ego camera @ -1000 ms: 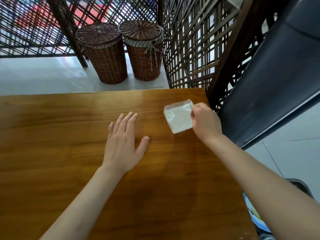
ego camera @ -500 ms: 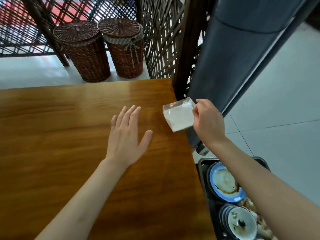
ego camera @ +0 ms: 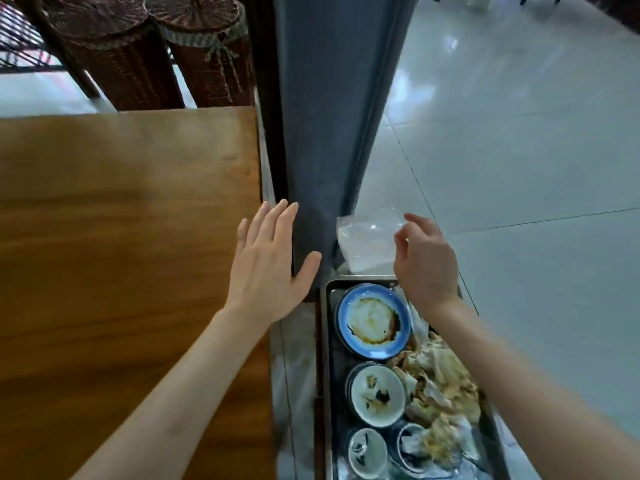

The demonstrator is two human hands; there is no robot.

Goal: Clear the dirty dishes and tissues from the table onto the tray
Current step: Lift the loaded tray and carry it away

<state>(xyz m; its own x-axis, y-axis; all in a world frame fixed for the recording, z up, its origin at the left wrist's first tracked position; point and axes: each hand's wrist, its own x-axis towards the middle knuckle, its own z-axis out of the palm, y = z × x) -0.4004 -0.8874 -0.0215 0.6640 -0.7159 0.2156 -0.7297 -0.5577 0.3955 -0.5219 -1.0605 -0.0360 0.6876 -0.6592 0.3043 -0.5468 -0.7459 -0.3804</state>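
Note:
A metal tray point(ego camera: 323, 358) sits low beside the wooden table point(ego camera: 121, 237), on its right. It holds a dirty blue-rimmed plate point(ego camera: 374, 322), a soiled white bowl point(ego camera: 377, 394), two small bowls point(ego camera: 367, 452) and a heap of crumpled stained tissues point(ego camera: 440, 382). A clear-wrapped tissue packet point(ego camera: 367, 245) hangs in the air over the tray's far end. My right hand point(ego camera: 426, 261) is just to its right, fingers apart, thumb tip at the packet's edge. My left hand point(ego camera: 266, 265) is flat and spread over the table's right edge, holding nothing.
A grey pillar point(ego camera: 329, 116) rises just beyond the tray, against the table's far right corner. Two lidded wicker baskets point(ego camera: 138, 53) stand on the floor behind the table. Pale tiled floor point(ego camera: 519, 150) stretches to the right.
My view swung right and down, bringing the tray fully into sight. My right hand carried the packet off the table to above the tray's far end and its fingers have spread. My left hand drifted to the table's edge.

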